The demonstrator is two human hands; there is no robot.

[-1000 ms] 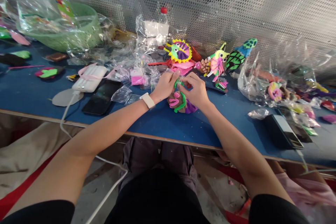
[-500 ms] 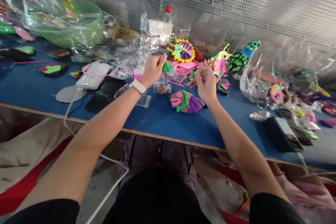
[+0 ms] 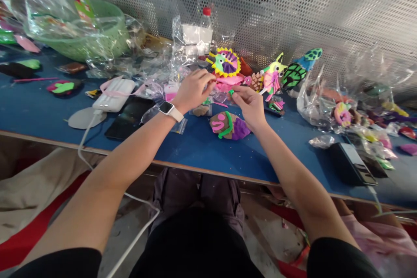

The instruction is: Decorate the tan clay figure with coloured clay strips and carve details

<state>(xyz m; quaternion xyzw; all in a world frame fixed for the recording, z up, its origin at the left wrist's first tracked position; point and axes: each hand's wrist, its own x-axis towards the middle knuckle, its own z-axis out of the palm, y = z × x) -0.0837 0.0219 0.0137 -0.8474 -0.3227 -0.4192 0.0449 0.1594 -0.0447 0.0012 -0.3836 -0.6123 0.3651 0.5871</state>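
Note:
A flat clay figure [image 3: 230, 125] in brown, pink, green and purple lies on the blue table [image 3: 202, 147] just below my hands. My right hand [image 3: 249, 105] hovers above it and pinches a small bit of green clay [image 3: 231, 92] at the fingertips. My left hand [image 3: 193, 90], with a white watch on the wrist, is curled beside it over small clear bags [image 3: 202, 108]; its fingers are closed, and what they hold is hidden.
Finished clay figures [image 3: 226, 63] stand by the perforated metal wall. A green basket [image 3: 94, 30] in plastic wrap sits at the back left. A white power bank [image 3: 113, 94], a black phone [image 3: 130, 117], a bottle [image 3: 205, 26] and a dark box [image 3: 352, 163] also lie here.
Both hands lifted off the flat figure, the left carrying green clay up and away. Now the left hand has come back down beside the right, which pinches a green bit.

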